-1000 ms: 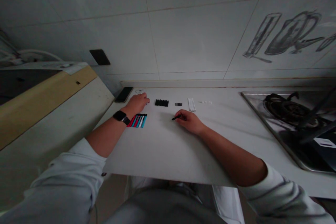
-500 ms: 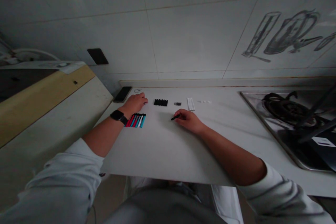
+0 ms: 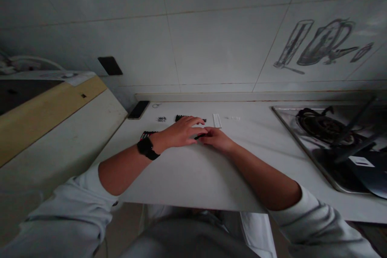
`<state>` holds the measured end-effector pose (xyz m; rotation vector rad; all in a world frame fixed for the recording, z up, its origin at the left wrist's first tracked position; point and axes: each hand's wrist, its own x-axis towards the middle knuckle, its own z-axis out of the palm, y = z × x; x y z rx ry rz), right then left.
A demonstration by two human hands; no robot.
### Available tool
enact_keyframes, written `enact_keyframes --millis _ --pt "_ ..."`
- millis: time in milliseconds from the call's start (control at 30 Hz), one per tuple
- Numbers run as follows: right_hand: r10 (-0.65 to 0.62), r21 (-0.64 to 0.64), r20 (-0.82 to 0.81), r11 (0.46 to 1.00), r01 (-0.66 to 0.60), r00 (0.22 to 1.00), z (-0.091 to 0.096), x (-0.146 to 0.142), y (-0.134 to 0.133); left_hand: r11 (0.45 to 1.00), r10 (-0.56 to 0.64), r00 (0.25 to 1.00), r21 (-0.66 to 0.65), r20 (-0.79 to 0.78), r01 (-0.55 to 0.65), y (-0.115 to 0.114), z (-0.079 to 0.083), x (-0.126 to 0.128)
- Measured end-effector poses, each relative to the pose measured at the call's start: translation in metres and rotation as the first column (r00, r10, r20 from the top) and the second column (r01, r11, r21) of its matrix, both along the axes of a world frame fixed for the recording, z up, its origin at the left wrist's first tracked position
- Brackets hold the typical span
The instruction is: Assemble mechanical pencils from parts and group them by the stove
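Note:
My right hand (image 3: 216,138) pinches a short black pen part (image 3: 199,136) just above the white worktop (image 3: 193,177). Beside it, my left hand (image 3: 183,131) has thumb and fingers apart around the black part's near end; I cannot tell if they touch it. Partly behind the left hand lies a row of black pieces (image 3: 180,117), with small grey pieces (image 3: 204,120) to its right. The left wrist mostly covers the row of coloured pen barrels (image 3: 145,134). Small dark metallic pieces (image 3: 161,119) lie beyond that wrist. Thin white sticks (image 3: 217,121) lie behind the right hand.
A row of tiny white pieces (image 3: 234,118) lies right of the sticks. At the back left are a phone (image 3: 139,109) and a small ring (image 3: 156,105). A gas stove (image 3: 326,129) borders the worktop on the right, a cabinet (image 3: 60,129) on the left.
My left hand has moved right, from the small metallic pieces to the black part, and its fingers have spread. My right hand still holds the part in nearly the same place.

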<state>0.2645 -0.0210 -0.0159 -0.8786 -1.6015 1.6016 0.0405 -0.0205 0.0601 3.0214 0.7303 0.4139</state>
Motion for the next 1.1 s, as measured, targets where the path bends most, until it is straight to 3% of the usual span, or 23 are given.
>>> enact_keyframes --millis 267,367,500,667,833,1100 --pt "0.129 -0.110 -0.027 0.985 -0.131 0.991 0.009 0.000 -0.004 0.998 -0.057 0.998 -0.008 -0.037 0.056 0.000 0.006 0.005" --pt "-0.010 -0.194 -0.096 0.981 -0.009 0.995 0.015 0.000 -0.005 1.000 0.016 0.999 -0.011 0.032 -0.016 0.010 0.010 -0.002" --pt "-0.298 -0.222 -0.138 0.939 0.264 0.944 0.021 0.001 -0.003 0.960 0.276 0.945 -0.006 0.176 -0.279 0.041 0.008 -0.015" --pt "-0.369 -0.177 -0.127 0.922 0.345 0.921 0.018 0.002 0.001 0.911 0.413 0.895 -0.075 0.171 -0.406 0.082 -0.026 -0.010" --pt "-0.358 -0.194 -0.145 0.924 0.328 0.922 0.012 0.002 0.002 0.870 0.487 0.869 -0.132 0.083 -0.475 0.101 -0.063 -0.003" --pt "-0.338 -0.191 -0.144 0.932 0.309 0.930 0.006 0.001 0.004 0.827 0.554 0.830 -0.151 0.059 -0.541 0.104 -0.078 -0.012"
